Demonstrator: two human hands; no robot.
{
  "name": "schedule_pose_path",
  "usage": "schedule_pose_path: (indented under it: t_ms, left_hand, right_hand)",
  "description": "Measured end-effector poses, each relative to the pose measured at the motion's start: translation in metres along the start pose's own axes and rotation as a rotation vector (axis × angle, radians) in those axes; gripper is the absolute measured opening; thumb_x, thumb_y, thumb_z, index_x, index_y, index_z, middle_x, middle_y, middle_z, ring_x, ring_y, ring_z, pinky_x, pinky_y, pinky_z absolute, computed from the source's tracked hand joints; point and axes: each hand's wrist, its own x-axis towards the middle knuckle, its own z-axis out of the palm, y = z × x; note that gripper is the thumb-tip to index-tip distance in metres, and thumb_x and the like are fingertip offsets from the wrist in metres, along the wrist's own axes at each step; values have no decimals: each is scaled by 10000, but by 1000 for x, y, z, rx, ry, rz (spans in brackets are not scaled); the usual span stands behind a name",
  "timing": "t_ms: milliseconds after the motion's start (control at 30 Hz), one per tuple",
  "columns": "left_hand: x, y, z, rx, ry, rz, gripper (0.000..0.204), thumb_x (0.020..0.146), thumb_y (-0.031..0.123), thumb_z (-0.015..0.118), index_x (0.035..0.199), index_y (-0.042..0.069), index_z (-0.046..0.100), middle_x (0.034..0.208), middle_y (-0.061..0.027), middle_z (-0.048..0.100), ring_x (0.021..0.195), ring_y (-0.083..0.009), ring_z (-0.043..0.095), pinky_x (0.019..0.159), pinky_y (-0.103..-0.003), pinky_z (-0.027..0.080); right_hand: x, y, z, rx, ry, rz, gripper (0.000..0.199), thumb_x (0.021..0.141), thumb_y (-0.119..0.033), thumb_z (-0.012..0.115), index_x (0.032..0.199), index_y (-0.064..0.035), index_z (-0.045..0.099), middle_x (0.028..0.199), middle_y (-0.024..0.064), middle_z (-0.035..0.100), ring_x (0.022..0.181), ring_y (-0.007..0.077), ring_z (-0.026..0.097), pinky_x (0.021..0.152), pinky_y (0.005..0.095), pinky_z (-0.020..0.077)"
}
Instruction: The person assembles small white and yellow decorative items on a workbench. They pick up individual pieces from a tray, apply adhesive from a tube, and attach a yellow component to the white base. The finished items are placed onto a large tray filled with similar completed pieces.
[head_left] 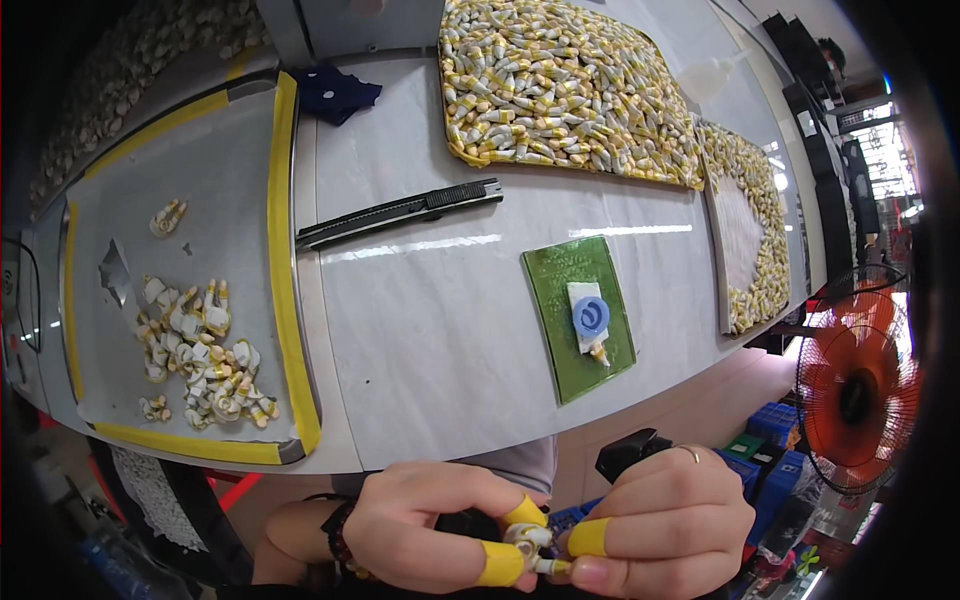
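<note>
Yellow-capped fingertips [500, 563] of the left hand [430, 525] and the right hand [665, 525] close from both sides on a small white-and-yellow plastic part [530, 545], held low in front of the person, below the near edge of the pale table [420, 330]. The part sits squarely between the two hands, touching both; neither hand is clearly nearer. Its long axis seems to run roughly left to right, from one thumb toward the other, though the fingers hide most of it. Both hands are curled tight, with little gap showing between fingers and part.

Beyond the hands, a green mat [580, 315] lies on the table bearing a white piece with a blue round cap [590, 316]. To the left, a yellow-taped tray [283, 250] holds a loose heap of similar parts [200, 360]. A black utility knife [400, 212] lies farther back, and behind it a large tray of packed parts [560, 85] stretches toward the far edge. A red fan [855, 395] stands at right.
</note>
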Motion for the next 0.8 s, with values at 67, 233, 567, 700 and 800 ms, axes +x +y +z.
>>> schedule_pose_path:
  t_ms: [67,233,567,700,800]
  left_hand:
    - [-1,1,1,-3,21,-10,117,705,106,780,788,68,707,849,-129,656,703,-206,682,654,-269,574]
    - [0,4,-2,33,-17,-17,98,713,101,775,756,56,699,832,-137,661,683,-207,682,639,-271,574]
    - [-5,1,-1,-5,-16,72,97,749,25,727,781,-8,641,882,-219,636,721,-254,659,677,-332,554]
    - [2,4,-3,28,-38,34,107,722,74,756,751,22,668,860,-180,653,734,-225,678,687,-325,569]
    - [2,3,-3,-4,-21,24,149,744,118,764,800,20,667,855,-160,663,750,-197,682,683,-293,559]
  right_hand:
    - [0,0,0,-2,-1,-1,67,722,-18,675,783,-38,693,759,61,671,625,140,607,546,218,459]
    - [6,12,17,-13,214,-209,141,650,-31,692,754,35,623,718,128,621,586,214,580,484,277,461]
    - [9,8,15,-90,217,-215,150,661,-41,684,769,39,617,726,134,619,589,224,576,479,287,460]
    - [-1,-1,4,-40,71,-39,79,709,-32,677,787,-20,667,769,79,656,635,166,598,545,240,463]
    - [-6,-2,0,-48,-11,-15,71,740,-26,673,804,-49,689,804,50,672,673,138,608,590,220,469]
